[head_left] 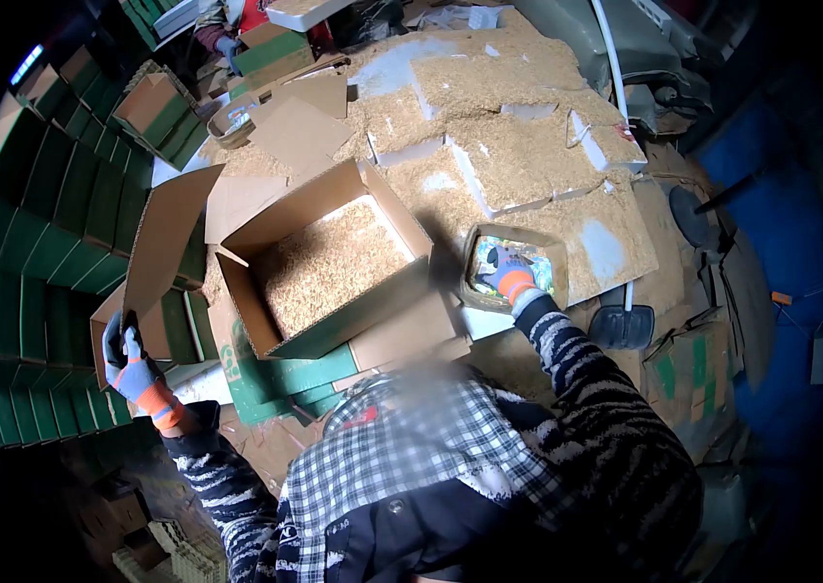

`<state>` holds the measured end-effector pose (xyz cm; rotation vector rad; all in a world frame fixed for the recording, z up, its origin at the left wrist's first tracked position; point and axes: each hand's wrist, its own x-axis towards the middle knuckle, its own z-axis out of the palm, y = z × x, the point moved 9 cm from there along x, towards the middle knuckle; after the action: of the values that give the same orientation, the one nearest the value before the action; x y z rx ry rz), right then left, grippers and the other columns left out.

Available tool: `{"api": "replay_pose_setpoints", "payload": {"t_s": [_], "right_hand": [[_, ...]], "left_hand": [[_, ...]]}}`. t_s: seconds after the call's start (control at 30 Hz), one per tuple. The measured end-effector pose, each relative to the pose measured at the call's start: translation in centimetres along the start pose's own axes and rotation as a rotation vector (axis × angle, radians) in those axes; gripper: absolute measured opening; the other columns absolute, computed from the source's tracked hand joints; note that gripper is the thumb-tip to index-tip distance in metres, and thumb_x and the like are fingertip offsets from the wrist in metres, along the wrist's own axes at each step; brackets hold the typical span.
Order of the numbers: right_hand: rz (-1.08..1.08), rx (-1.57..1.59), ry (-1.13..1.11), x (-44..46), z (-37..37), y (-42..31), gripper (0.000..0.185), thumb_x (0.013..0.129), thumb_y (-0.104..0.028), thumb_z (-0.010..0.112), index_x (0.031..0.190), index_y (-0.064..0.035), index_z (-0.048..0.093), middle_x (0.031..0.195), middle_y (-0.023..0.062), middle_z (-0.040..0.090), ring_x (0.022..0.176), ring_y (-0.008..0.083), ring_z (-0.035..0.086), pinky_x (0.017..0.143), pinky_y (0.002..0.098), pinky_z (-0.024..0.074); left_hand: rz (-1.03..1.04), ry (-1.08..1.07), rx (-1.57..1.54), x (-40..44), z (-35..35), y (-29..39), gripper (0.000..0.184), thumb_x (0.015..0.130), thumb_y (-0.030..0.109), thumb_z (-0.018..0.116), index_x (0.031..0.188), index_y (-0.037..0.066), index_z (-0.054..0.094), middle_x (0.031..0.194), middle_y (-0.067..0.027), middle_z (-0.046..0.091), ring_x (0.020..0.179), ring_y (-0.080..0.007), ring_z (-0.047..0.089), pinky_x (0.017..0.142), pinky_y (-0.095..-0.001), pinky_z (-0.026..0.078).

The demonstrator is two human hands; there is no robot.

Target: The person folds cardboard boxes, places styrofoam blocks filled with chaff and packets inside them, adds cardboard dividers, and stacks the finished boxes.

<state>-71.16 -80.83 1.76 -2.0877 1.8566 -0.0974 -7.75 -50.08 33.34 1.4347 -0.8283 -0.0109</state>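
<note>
An open green cardboard box [334, 262] holds a layer of wood shavings [329, 267]. At its left, my gloved left hand [130, 358] is at the lower edge of a raised brown cardboard flap [167, 238], fingers close together; whether they grip it is hard to tell. To the right of the box, my gloved right hand [511, 272] reaches into a small basket [475, 299] with colourful packets [540, 267]. Its fingers are bent down among the packets, and what they hold is hidden.
Green boxes [71, 194] are stacked at the left. Shavings-covered trays [518, 146] fill the table's back. Another person's gloved hand [228, 49] is near a box [271, 55]. A dark shovel blade [622, 326] lies at the right.
</note>
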Motion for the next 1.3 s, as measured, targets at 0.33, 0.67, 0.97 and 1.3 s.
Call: {"api": "replay_pose_setpoints", "payload": {"t_s": [0.33,0.67,0.97,1.3], "right_hand": [[0.092,0.063,-0.051,0.2,-1.1,0.0,0.051,0.079,-0.044,0.071,0.116,-0.0092,0.068,0.125,0.0225,0.063,0.114,0.0394,0.06,0.099,0.0471,0.0465],[0.047,0.488,0.217,0.1,-4.0,-0.6,0.024,0.082,-0.025,0.072,0.099,-0.0083,0.072,0.112,0.0171,0.068,0.099,0.0295,0.065,0.084,0.0398,0.0522],[-0.996,0.282,0.277,-11.6,-23.3,-29.1,0.034,0.078,-0.028,0.075,0.107,-0.0095,0.07,0.11,0.0116,0.066,0.107,0.0317,0.06,0.093,0.0416,0.0486],[-1.154,0.231,0.338,-14.5,-24.9,-33.4,0.038,0.081,-0.001,0.06,0.116,-0.0139,0.068,0.123,0.0092,0.063,0.119,0.0344,0.055,0.104,0.0443,0.0435]], "left_hand": [[0.041,0.077,-0.002,-2.6,-2.3,2.7,0.029,0.093,-0.003,0.058,0.121,-0.006,0.064,0.12,-0.0144,0.067,0.109,-0.0227,0.064,0.101,-0.0341,0.049],[0.1,0.064,0.028,-3.7,-1.6,4.5,0.031,0.088,-0.007,0.055,0.117,-0.006,0.065,0.118,-0.0141,0.067,0.108,-0.0215,0.063,0.099,-0.0337,0.049],[0.783,-0.238,0.394,-7.9,14.2,16.8,0.029,0.075,-0.004,0.071,0.103,0.005,0.071,0.102,-0.0109,0.065,0.101,-0.0304,0.061,0.094,-0.0414,0.047],[0.368,-1.527,0.732,-17.8,22.7,0.7,0.036,0.082,0.027,0.07,0.114,0.011,0.068,0.108,-0.0098,0.068,0.099,-0.0316,0.064,0.088,-0.0418,0.051]]}}
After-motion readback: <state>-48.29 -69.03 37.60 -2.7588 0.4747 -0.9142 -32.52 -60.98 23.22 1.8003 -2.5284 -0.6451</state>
